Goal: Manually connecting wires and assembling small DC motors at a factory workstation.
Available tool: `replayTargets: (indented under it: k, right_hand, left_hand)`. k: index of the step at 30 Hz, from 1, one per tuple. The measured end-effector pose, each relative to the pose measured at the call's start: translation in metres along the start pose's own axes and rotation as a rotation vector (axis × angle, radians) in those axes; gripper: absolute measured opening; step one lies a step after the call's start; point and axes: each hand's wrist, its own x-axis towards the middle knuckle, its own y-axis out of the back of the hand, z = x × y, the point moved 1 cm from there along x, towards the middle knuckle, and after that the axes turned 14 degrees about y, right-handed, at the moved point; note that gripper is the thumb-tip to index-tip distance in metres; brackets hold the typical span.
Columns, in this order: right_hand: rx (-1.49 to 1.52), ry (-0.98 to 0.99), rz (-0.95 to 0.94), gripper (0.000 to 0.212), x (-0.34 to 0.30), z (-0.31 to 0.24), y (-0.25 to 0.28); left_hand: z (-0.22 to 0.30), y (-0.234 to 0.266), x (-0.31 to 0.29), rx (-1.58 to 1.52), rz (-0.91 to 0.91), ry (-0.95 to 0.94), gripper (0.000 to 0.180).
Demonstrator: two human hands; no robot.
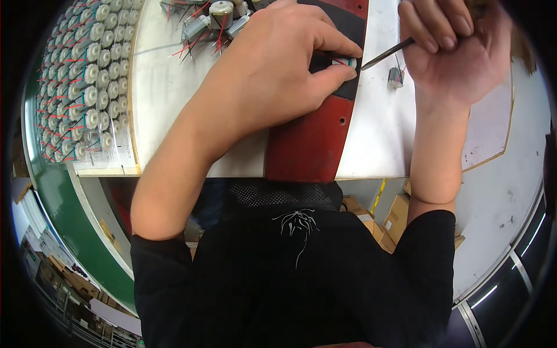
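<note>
Between thumb and forefinger, my left hand (272,64) pinches a small motor (346,61) with a white end. Only part of the motor shows, since my fingers cover the rest. It is held over a black pad (348,87) on a red board (307,145). My right hand (455,52), palm turned up, is closed around a slim dark pointed tool (387,53). The tool's tip points left and reaches close beside the motor and my left fingertips. Whether the tip touches them I cannot tell, and the handle is hidden in my fingers.
Another small motor (395,78) with thin wires lies on the white table (377,133), near my right hand. Several loose motors (219,20) with red and black wires are heaped behind my left wrist. At the far left, clear trays (87,87) hold rows of motors.
</note>
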Motion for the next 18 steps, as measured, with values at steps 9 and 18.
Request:
replayTargets:
  k: [9,18]
  right_hand:
    - [0.188,-0.041,0.017,0.014,-0.002,-0.017,-0.012]
    - [0.38,-0.083,0.064,0.014,-0.001,-0.021,-0.023]
  left_hand:
    - [0.0,0.0,0.0,0.004,-0.006,-0.006,0.018]
    - [-0.006,0.0,0.0,0.016,0.0,-0.074,0.018]
